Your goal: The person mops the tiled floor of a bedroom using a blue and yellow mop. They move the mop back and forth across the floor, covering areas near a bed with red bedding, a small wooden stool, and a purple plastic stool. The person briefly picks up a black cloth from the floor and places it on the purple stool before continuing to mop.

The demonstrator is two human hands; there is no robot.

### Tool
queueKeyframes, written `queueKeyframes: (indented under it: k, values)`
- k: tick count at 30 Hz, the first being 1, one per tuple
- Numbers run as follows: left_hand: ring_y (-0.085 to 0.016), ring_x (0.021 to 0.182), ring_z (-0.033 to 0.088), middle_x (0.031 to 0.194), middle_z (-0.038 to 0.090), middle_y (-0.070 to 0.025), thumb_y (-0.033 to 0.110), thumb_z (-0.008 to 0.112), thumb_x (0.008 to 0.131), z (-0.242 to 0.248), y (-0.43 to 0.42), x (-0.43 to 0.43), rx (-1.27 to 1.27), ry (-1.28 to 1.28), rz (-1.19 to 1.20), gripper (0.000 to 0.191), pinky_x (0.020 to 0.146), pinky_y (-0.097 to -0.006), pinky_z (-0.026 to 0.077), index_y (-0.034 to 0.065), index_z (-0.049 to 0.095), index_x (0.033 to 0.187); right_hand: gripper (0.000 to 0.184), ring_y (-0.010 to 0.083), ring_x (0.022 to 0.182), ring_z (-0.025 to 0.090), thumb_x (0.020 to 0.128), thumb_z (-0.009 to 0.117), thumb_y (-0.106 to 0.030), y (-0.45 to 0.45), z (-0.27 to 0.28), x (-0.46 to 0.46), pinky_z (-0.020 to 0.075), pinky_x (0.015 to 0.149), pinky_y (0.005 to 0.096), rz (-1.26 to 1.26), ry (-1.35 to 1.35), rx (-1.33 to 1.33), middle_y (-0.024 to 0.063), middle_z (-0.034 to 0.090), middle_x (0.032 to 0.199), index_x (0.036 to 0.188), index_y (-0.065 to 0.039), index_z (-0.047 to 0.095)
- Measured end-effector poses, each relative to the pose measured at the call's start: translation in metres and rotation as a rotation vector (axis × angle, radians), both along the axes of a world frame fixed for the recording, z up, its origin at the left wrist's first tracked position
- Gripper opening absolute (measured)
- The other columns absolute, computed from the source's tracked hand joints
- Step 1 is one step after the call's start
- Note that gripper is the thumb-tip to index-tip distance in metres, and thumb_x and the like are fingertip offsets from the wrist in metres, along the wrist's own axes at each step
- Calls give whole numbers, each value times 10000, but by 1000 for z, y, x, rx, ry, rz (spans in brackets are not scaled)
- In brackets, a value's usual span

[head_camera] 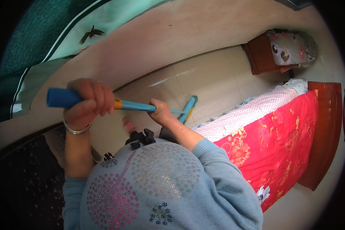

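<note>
A broom with a light-blue handle point(133, 105) slants across in front of my body. My left hand point(90, 99), with a silver-coloured bangle at its wrist, is wrapped around the upper handle just below the dark-blue end grip point(61, 97). Farther down, my right hand point(161, 111) grips the same handle. The broom head point(189, 109), teal with yellow and green parts, is down at the tiled floor point(210, 77), between the wall and the bed. Part of the handle is hidden behind my fingers.
On the right stands a bed with a red floral cover point(276, 146) and a wooden headboard point(323, 135). A wooden bedside cabinet point(260, 54) is by the far wall, with a flowered cloth point(290, 49) on top. A green curtain point(43, 37) hangs at upper left. One pink slipper point(128, 125) shows below.
</note>
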State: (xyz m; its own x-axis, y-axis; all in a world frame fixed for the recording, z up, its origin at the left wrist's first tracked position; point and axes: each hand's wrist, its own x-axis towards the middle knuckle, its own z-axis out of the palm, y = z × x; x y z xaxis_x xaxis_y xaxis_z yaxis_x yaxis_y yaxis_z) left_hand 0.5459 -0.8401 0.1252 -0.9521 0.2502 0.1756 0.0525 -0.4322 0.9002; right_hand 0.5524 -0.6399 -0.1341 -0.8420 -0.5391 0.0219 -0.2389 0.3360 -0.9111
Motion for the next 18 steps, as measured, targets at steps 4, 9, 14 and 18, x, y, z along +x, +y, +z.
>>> queueKeyframes:
  k: [4, 9, 14, 18]
  values:
    - [-212, 589, 554, 639, 558, -83, 123, 621, 846, 6, -13, 11, -38, 136, -34, 166, 670, -386, 509, 78, 502, 739, 148, 403, 770, 615, 720, 702, -95, 12, 17, -14, 499, 666, 445, -44, 94, 19, 159, 632, 775, 803, -79, 581]
    - [-240, 951, 632, 900, 632, -117, -42, 625, 847, -53, -22, 41, -266, 24, -41, 81, 906, -397, 492, 22, 577, 858, 50, 392, 766, 615, 703, 657, -61, 54, -20, -29, 493, 675, 468, -182, 217, 309, 172, 630, 764, 718, -69, 610]
    - [-250, 1037, 621, 1039, 658, -103, 15, 699, 843, -106, -55, 116, -440, -56, -77, 132, 950, -389, 476, 45, 590, 911, 72, 399, 760, 585, 690, 654, -83, 22, -83, 17, 462, 674, 483, -233, 235, 458, 172, 605, 738, 689, -66, 584]
    - [-249, 1032, 626, 1006, 660, -104, 29, 720, 825, -80, -149, 191, -451, 2, 1, 133, 959, -388, 473, 43, 594, 866, 106, 395, 799, 575, 684, 679, -127, -92, -101, 82, 461, 714, 485, -114, 225, 446, 157, 611, 782, 708, -96, 581]
